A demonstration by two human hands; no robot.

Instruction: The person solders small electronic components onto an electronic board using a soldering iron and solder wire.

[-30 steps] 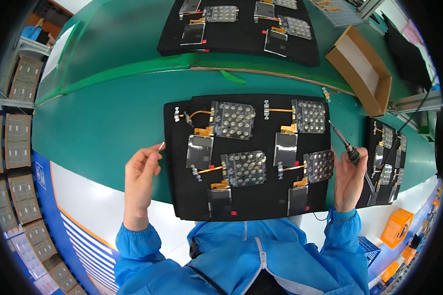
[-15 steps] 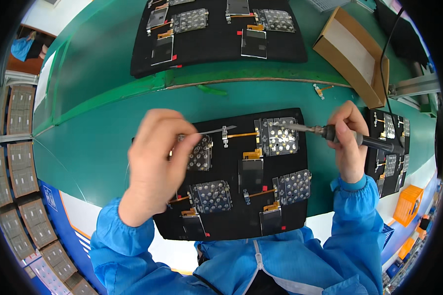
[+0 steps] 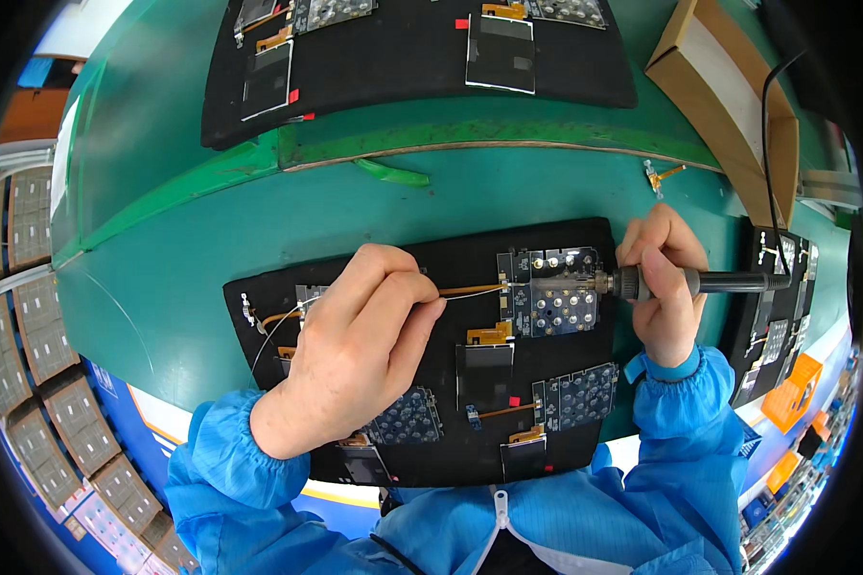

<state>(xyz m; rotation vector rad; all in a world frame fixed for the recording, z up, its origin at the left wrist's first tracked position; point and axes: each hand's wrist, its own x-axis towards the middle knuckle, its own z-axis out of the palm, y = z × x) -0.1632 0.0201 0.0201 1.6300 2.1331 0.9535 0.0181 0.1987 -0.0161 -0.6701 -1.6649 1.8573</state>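
My right hand grips a soldering iron, its tip lying over the left edge of a keypad circuit board. Between thumb and fingertips, my left hand pinches a thin strand of solder wire, whose end reaches the same edge beside the iron's tip. An orange flex cable joins the board there. Below the board, a small dark display hangs from another orange connector. All this lies on a black foam pad. My left hand covers part of a neighbouring board.
Another black pad with boards and displays lies beyond the green ledge. At the right are an open cardboard box and a further loaded pad. A loose flex piece rests on the green table. The iron's black cable runs upward.
My left hand has moved right and slightly down, bringing the solder wire to the board's left edge. The soldering iron's tip has shifted lower and left onto that edge. The whole view has shifted slightly.
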